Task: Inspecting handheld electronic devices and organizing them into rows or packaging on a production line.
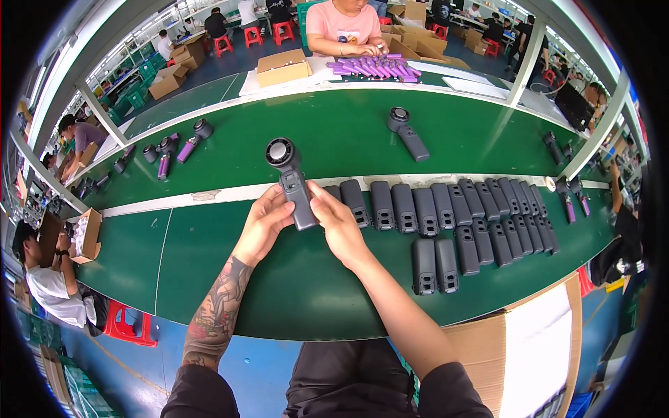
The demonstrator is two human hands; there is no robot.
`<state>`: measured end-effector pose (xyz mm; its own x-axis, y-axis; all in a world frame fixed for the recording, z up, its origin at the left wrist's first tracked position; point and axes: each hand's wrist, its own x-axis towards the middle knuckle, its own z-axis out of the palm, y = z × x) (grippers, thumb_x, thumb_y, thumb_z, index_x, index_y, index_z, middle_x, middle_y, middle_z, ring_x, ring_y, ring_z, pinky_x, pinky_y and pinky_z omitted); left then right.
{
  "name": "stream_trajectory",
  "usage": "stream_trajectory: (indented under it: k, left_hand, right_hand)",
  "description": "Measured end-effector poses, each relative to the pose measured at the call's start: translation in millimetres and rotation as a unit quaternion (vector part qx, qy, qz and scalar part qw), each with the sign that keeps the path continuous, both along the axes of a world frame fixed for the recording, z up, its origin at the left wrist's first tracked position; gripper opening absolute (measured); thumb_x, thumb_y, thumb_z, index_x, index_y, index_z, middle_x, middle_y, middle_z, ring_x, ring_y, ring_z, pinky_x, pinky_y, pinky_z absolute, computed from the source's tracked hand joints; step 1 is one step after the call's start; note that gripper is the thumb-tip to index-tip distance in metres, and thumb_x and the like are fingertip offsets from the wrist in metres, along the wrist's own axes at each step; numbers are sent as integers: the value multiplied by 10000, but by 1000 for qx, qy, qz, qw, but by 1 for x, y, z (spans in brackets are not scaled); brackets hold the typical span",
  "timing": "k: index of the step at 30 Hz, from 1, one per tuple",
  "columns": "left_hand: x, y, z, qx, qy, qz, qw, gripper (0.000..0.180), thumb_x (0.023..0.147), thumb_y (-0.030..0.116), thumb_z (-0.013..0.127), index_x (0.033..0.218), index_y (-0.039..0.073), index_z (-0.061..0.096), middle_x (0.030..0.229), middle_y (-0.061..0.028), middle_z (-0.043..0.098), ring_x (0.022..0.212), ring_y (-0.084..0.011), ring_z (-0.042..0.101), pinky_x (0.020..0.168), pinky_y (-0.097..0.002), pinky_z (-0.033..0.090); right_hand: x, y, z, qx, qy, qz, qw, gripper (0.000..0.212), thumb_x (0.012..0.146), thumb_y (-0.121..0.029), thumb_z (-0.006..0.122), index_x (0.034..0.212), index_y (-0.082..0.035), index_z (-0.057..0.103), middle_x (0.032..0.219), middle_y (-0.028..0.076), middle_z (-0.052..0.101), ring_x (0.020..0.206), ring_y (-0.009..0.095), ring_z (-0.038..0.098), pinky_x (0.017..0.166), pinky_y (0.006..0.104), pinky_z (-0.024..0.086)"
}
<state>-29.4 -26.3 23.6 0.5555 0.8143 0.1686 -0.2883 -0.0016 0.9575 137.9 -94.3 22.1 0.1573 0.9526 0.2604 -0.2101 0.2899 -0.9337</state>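
Observation:
Between both my hands, a dark grey handheld fan (pixel 299 198) is held up over the near green bench, its round head with a silver centre pointing away from me. My left hand (pixel 263 221) grips the handle from the left, thumb on its front. From the right side my right hand (pixel 336 224) closes on the same handle, fingers partly hidden behind it. Just right of my right hand, rows of dark grey handle shells (pixel 426 211) lie on the bench, and two more shells (pixel 435 267) sit nearer to me.
A finished-looking grey fan (pixel 408 134) lies on the far green belt (pixel 334 125). Fans with purple parts (pixel 188 145) lie at its left. Across it, a person handles purple cylinders (pixel 376 67) beside a cardboard box (pixel 282 67). An open carton (pixel 516 341) stands at my lower right.

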Motion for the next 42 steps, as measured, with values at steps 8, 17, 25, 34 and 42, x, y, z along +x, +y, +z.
stream_trajectory:
  k: [8, 17, 25, 34, 42]
  left_hand:
    - [-6, 78, -17, -8, 1, 129, 992, 350, 1040, 95, 485, 1367, -29, 497, 1203, -132, 634, 1059, -187, 624, 951, -312, 505]
    - [41, 137, -34, 171, 308, 155, 923, 387, 1030, 175, 506, 1346, -44, 551, 1170, -118, 654, 1028, -149, 597, 914, -263, 464]
    - [19, 185, -61, 359, 330, 239, 840, 361, 901, 196, 693, 1209, 8, 674, 1100, -188, 661, 939, -326, 632, 837, -404, 526]
    - [-225, 338, -136, 298, 567, 600, 480, 688, 910, 480, 609, 1488, 170, 402, 1475, -213, 426, 1314, -436, 450, 960, -584, 477]
    - [-238, 357, -124, 264, 641, 473, 544, 639, 951, 535, 535, 1416, 98, 499, 1327, -208, 596, 1167, -419, 598, 907, -501, 517]
  right_hand:
    - [-8, -1, -26, 128, -551, -204, 799, 398, 869, -71, 611, 1265, -40, 615, 1305, 123, 624, 1239, 319, 549, 1122, 497, 380]
    - [-21, 2, -42, 128, -486, -152, 851, 502, 792, 31, 622, 1288, 20, 543, 1440, 220, 421, 1342, 414, 441, 1100, 484, 406]
    - [-16, -3, -40, 122, -562, -176, 799, 593, 775, 51, 597, 1349, 92, 453, 1448, 316, 352, 1365, 488, 381, 1098, 460, 404]
    - [-27, -7, -28, 188, -545, -79, 813, 575, 823, -101, 610, 1324, 137, 459, 1263, 312, 512, 1287, 443, 428, 1109, 461, 337]
    - [-25, -5, -28, 138, -615, -126, 766, 574, 861, -218, 637, 1307, 113, 491, 1065, 208, 562, 997, 310, 476, 910, 382, 375]
